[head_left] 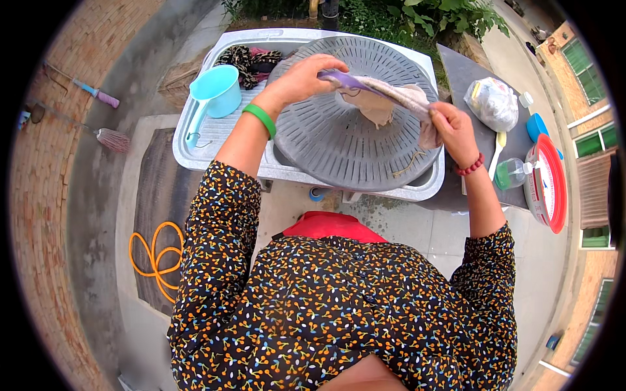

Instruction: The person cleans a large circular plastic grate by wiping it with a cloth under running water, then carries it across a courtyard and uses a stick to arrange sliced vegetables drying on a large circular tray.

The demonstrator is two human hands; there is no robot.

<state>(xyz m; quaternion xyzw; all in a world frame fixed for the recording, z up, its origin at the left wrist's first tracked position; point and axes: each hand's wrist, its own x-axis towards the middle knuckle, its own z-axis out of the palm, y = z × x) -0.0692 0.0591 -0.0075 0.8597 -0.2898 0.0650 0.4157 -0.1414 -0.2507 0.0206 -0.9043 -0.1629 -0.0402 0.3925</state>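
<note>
My left hand (313, 78), with a green band at its wrist, grips one end of a damp-looking cloth (376, 90) with a purple edge. The other end is pinched in my right hand (452, 127), which wears red beads. Between the two hands the cloth is stretched and partly twisted, and a pale flap hangs from it. Below lies a large round grey plastic piece (342, 151) with radial slots. It rests over the basin side of a speckled washboard sink (183, 151), hiding most of the basin.
A light-blue dipper (215, 90) stands on the ribbed washboard beside dark patterned fabric (239, 63). On the grey slab at right are a stuffed plastic bag (491, 102), a clear bottle (508, 174) and a red-rimmed basin (552, 183). An orange hose (155, 259) lies coiled at left.
</note>
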